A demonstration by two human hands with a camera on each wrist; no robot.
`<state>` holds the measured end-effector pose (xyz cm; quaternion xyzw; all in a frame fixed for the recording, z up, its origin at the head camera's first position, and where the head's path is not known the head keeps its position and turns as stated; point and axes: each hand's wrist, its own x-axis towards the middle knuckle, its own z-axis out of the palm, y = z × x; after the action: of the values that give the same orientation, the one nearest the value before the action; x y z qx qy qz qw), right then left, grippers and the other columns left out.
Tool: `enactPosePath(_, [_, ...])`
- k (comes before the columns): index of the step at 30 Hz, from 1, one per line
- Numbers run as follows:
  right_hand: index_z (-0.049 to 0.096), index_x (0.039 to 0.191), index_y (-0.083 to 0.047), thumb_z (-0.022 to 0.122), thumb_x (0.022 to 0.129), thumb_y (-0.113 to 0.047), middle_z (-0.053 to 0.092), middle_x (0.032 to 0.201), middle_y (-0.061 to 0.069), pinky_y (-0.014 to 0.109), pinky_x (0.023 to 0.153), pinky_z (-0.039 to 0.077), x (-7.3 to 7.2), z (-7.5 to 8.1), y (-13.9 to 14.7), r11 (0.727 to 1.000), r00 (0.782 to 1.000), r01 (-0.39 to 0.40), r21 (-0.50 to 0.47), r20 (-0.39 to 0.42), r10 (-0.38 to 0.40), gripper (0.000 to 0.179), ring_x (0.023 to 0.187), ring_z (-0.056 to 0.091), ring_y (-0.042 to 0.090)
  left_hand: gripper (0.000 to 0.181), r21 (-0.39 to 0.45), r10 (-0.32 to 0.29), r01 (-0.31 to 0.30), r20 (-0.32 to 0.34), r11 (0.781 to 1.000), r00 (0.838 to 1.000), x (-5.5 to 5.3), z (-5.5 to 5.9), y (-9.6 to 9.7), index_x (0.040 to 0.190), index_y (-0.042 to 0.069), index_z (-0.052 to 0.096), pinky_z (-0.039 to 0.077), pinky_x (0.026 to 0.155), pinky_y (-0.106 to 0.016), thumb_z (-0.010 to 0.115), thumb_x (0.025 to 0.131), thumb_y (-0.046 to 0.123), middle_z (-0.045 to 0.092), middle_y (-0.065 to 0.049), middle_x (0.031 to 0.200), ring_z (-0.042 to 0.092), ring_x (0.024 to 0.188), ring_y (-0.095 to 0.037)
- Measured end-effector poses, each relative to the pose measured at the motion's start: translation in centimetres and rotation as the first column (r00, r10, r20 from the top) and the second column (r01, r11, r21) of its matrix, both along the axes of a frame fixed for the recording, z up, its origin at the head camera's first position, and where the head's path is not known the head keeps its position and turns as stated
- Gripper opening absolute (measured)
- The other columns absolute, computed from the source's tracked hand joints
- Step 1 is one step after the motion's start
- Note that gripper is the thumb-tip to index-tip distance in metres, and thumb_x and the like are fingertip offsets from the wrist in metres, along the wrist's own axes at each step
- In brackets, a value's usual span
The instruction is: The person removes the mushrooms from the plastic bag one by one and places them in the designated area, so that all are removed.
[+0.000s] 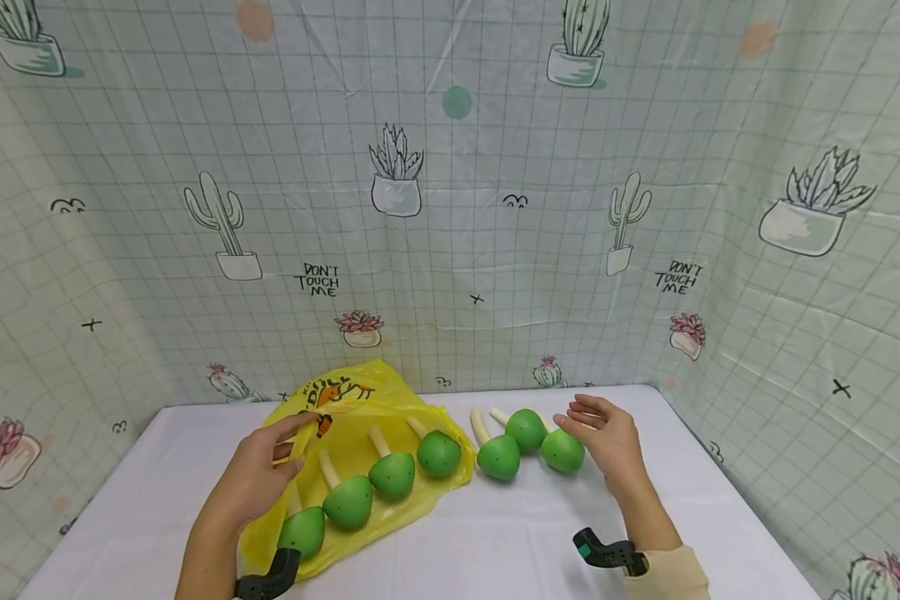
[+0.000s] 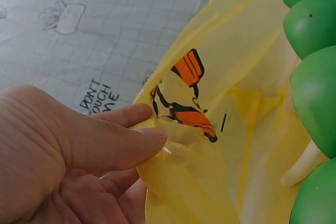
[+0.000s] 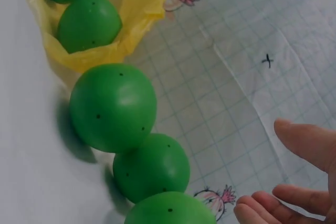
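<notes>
My left hand [image 1: 258, 471] pinches the edge of a yellow plastic bag [image 2: 236, 129] between thumb and fingers at the bag's left side. Several green mushroom-shaped pieces [image 1: 348, 502] with pale stems and small black dots lie in a slanted row in the bag's open mouth, caps toward me. Three more mushroom-shaped pieces [image 1: 498, 457] lie together on the table, right of the bag. Beside the rightmost of these three [image 1: 562, 451], my right hand [image 1: 603, 433] hovers with thumb and fingers apart, holding nothing. In the right wrist view its fingers [image 3: 302, 199] stand apart from the green caps.
A white cloth covers the table [image 1: 495, 550]. Behind and at both sides hangs a pale checked curtain [image 1: 450, 250] printed with potted cacti. A black band [image 1: 607, 552] is on the right wrist, and another black band [image 1: 270, 575] is on the left.
</notes>
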<state>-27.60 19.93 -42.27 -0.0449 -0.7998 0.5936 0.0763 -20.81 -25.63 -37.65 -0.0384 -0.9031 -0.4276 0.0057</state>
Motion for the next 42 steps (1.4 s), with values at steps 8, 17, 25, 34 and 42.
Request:
enactPosePath(8, [0.050,0.151,0.003,0.082,0.094,-0.016,0.059,0.145,0.023,0.018,0.099,0.053,0.3,0.3,-2.4,0.993,0.990,-0.114,-0.009,-0.081,0.113,0.068,0.136,0.056,0.035,0.066,-0.002,0.008,-0.008,0.004,1.000,1.000,-0.1,0.0,-0.2,0.156,0.005,0.049,0.056,0.101,-0.057,0.063,0.095,-0.017,0.039,-0.032,0.160,0.049,0.135,-0.057])
enactPosePath(17, [0.055,0.148,0.002,0.082,0.094,-0.013,0.061,0.143,0.020,0.026,0.106,0.053,0.8,0.7,-4.4,0.988,0.982,-0.151,-0.027,-0.115,0.146,0.062,0.134,0.058,0.034,0.066,-0.004,0.002,-0.002,0.005,1.000,1.000,-0.1,-0.1,-0.4,0.156,0.007,0.049,0.056,0.102,-0.057,0.063,0.095,-0.015,0.038,-0.031,0.160,0.048,0.136,-0.057])
enactPosePath(25, [0.059,0.143,0.002,0.085,0.090,-0.012,0.062,0.141,0.020,0.032,0.108,0.053,0.8,0.9,-6.5,0.978,0.970,-0.204,-0.033,-0.139,0.197,0.061,0.132,0.059,0.035,0.065,-0.008,-0.008,0.008,-0.015,1.000,1.000,-0.2,-0.1,-0.3,0.156,0.005,0.050,0.055,0.102,-0.058,0.063,0.095,-0.016,0.039,-0.032,0.160,0.049,0.136,-0.057])
enactPosePath(34, [0.063,0.138,0.003,0.086,0.089,-0.009,0.065,0.135,0.020,0.036,0.106,0.055,1.0,0.5,-9.6,0.963,0.951,-0.267,-0.044,-0.172,0.256,0.056,0.128,0.062,0.035,0.065,-0.009,-0.004,0.004,-0.018,1.000,1.000,-0.1,0.0,-0.3,0.155,0.005,0.050,0.057,0.101,-0.057,0.063,0.095,-0.015,0.039,-0.033,0.159,0.049,0.135,-0.057])
enactPosePath(42, [0.066,0.132,0.005,0.087,0.086,-0.004,0.068,0.129,0.018,0.041,0.105,0.056,1.4,0.0,-12.7,0.947,0.930,-0.321,-0.015,-0.195,0.312,0.051,0.122,0.065,0.035,0.064,0.001,-0.008,0.008,-0.021,1.000,1.000,0.0,-0.2,-0.2,0.155,0.004,0.049,0.055,0.102,-0.057,0.062,0.096,-0.015,0.039,-0.032,0.160,0.049,0.136,-0.057])
